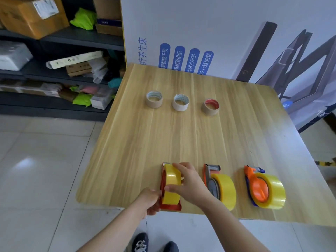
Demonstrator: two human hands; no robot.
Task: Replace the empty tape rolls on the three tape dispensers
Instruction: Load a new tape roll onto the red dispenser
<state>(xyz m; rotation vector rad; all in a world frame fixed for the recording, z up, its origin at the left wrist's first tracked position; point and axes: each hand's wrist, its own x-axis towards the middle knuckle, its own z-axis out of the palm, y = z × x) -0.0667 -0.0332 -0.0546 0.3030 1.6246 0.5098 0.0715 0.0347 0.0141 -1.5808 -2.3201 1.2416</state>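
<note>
While the left hand (151, 201) grips the red dispenser (166, 202) at the table's (127, 151) near edge, the right hand (189, 180) clasps the yellow roll (171, 184) on it — seemingly seated. Beside that dispenser stand two loaded dispensers (218, 184) — three empty cores (181, 102) well beyond.

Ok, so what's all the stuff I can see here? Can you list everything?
Table: one, light wood, middle of the view.
Empty tape rolls: three cardboard rings standing in a row at the far side, left, middle, right with a red inside.
Tape dispensers: three, orange and red, in a row along the near edge, left, middle, right.
Full yellow tape rolls: three, one on each dispenser, left, middle, right.
Shelves: dark, on the left, stuffed with boxes and bags.
Printed board: one, white with blue labels, behind the table.
Shoes: dark, on the floor below.
Left hand: holding the left dispenser.
Right hand: gripping its yellow roll.
</note>
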